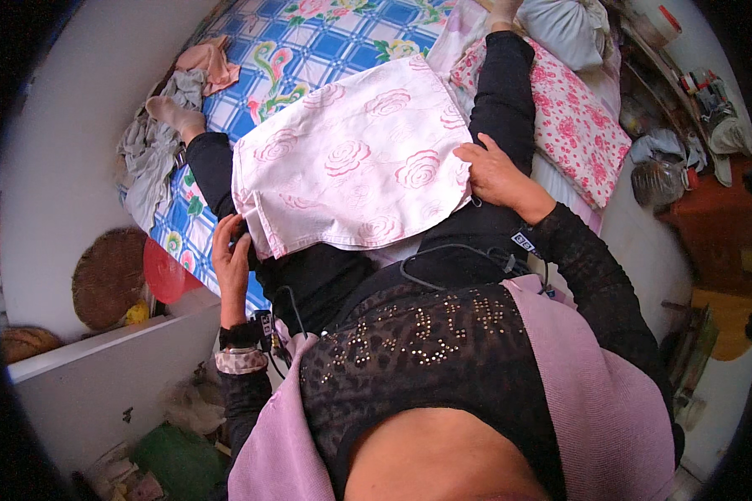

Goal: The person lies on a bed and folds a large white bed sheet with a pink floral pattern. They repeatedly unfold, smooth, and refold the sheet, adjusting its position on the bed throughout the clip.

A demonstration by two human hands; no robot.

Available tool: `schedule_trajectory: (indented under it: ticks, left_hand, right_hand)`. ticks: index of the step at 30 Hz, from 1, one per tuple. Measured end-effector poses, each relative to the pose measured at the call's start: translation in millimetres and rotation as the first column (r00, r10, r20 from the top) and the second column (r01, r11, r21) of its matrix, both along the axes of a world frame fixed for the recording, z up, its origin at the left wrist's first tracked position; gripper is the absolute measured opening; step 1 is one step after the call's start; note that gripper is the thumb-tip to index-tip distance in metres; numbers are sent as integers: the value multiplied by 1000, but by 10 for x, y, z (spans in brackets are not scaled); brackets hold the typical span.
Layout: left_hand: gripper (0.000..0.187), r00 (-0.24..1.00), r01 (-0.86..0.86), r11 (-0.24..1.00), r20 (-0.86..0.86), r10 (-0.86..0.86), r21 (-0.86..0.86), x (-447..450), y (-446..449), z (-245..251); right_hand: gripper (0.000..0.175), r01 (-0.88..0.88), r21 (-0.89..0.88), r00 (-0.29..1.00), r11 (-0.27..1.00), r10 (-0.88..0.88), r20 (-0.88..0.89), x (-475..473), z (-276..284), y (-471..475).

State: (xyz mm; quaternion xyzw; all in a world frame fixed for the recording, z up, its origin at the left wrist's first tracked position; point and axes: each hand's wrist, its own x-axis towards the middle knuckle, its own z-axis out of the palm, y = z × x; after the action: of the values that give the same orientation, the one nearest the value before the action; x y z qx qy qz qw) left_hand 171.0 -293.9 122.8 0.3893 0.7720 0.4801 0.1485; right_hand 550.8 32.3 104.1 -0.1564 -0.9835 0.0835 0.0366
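A white cloth with pink rose outlines point(351, 156) lies spread over and between my outstretched legs in black trousers. At its lower left corner, where the fabric folds over, is my left hand point(230, 250), fingers bent at the edge; whether they pinch the cloth cannot be told. My right hand point(498, 172) holds the cloth's right edge, with fingertips on top and the thumb pointing up. A blue checked bed cover with flowers point(326, 50) lies under the cloth and my left leg. Thin black cables run across my lap.
A folded pink-flowered cloth point(576, 119) and a tied white bag point(564, 31) lie beyond my right leg. Crumpled grey cloth point(156, 150) and a peach cloth point(210, 62) lie by my left foot. A brown round mat point(108, 278) stands beside the bed; a white board's edge point(113, 341) runs below.
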Motion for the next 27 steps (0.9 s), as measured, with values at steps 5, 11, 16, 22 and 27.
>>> schedule_trajectory:
  ticks: [5, 11, 16, 22, 27]
  left_hand:
    - [52, 978, -80, 984, -206, 45, -160, 266, -16, -48]
    - [61, 942, -170, 967, -321, 103, -189, 477, 106, -83]
    - [61, 941, -184, 982, 283, 185, -30, 356, 34, 73]
    - [44, 848, -108, 975, 494, 193, -195, 82, -529, 90]
    - [41, 993, -113, 888, -74, 90, -446, 304, -528, 82]
  right_hand:
    - [33, 51, -46, 998, 998, -53, -39, -108, -66, -1]
    - [30, 153, -216, 937, 964, -211, -278, -53, -43, 107]
    - [29, 153, -442, 915, 884, -296, -273, 16, 63, 189]
    - [32, 48, -188, 986, 981, -76, -148, 148, 146, 211]
    - [53, -22, -135, 953, 991, -20, -303, 245, 47, 81]
